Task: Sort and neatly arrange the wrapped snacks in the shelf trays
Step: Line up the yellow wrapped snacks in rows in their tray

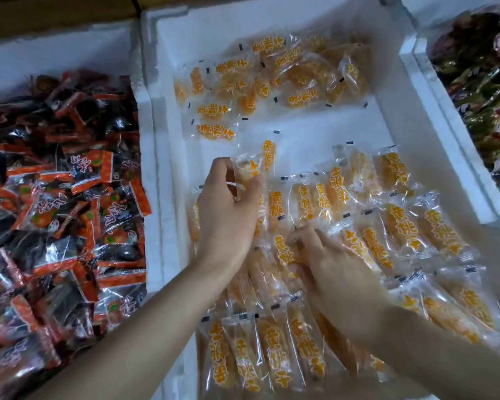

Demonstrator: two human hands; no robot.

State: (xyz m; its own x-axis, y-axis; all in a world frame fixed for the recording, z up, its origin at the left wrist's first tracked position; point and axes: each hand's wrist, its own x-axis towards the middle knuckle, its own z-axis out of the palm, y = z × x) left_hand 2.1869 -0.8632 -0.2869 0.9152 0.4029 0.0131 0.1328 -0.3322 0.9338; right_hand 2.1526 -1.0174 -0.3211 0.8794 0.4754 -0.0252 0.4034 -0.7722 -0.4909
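Hanging over a white foam tray, a clear-wrapped orange snack is pinched in the left hand. The right hand's grip cannot be told.

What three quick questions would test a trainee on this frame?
1. True or false: the left hand holds an orange pack.
2. The dark packs lie in: A the left tray, B the middle one, C the right one.
3. Which hand rests on the neat rows?

Key: 1 true; 2 A; 3 the right hand.
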